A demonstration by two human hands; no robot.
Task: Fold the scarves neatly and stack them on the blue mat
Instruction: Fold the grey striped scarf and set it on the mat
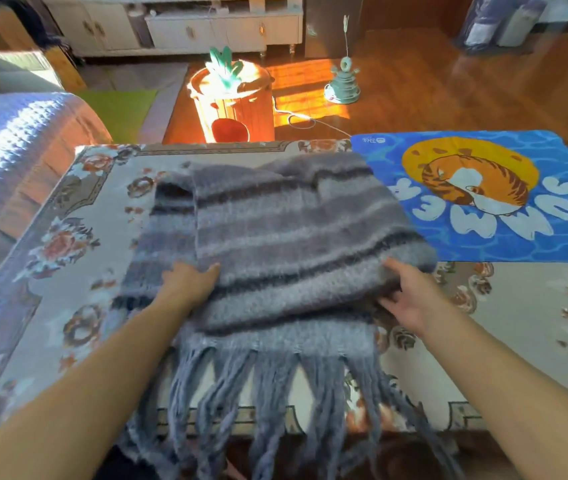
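A fuzzy grey striped scarf (275,230) lies folded in layers on the floral table cover, its long fringe (275,393) hanging over the near edge. My left hand (190,282) grips the scarf's left side, fingers tucked under the top layer. My right hand (410,296) holds the right side, thumb on top and fingers underneath. The blue mat (535,244) with an orange cat and "SUMMER" lettering lies at the right back of the table, with nothing stacked on it. The scarf's far right corner overlaps the mat's left edge.
The floral cloth (78,237) covers the whole table. A sofa with a blue knitted throw (5,161) stands at the left. Beyond the table, on the wooden floor, are an orange carrot-shaped cat house (234,105) and a green toy tower (343,81).
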